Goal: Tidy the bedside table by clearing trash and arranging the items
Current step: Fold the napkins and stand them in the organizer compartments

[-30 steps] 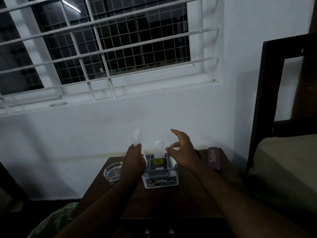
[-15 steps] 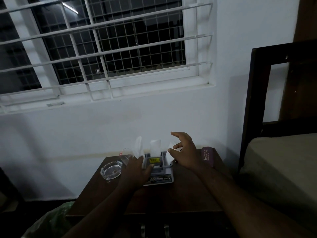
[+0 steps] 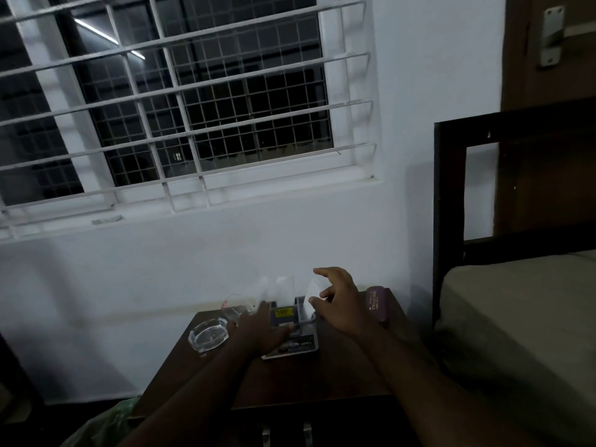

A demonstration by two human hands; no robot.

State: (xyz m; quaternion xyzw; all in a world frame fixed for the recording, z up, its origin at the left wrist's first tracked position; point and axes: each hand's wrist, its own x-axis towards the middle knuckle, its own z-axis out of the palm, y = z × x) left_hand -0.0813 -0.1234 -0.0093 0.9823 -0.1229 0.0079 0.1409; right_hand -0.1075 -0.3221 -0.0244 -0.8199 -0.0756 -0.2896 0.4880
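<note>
Down onto the table goes the left hand (image 3: pixel 258 332); a second ago it was up in the air pinching a white paper, and that paper now stands in the desk organizer (image 3: pixel 292 321). This hand lies flat with its fingers spread, touching the organizer's left side and gripping nothing. The right hand (image 3: pixel 338 304) hovers at the organizer's right side, fingers curled and apart, thumb and finger around a white paper slip (image 3: pixel 312 293) standing in it. I cannot tell if it pinches the slip. The organizer sits in the middle of the dark wooden bedside table (image 3: pixel 290 382). A glass ashtray (image 3: pixel 209 334) sits to the left. A purple case (image 3: pixel 375 304) lies to the right, near the bed (image 3: pixel 516 317). A green bag (image 3: pixel 106 421) is low beside the table.
</note>
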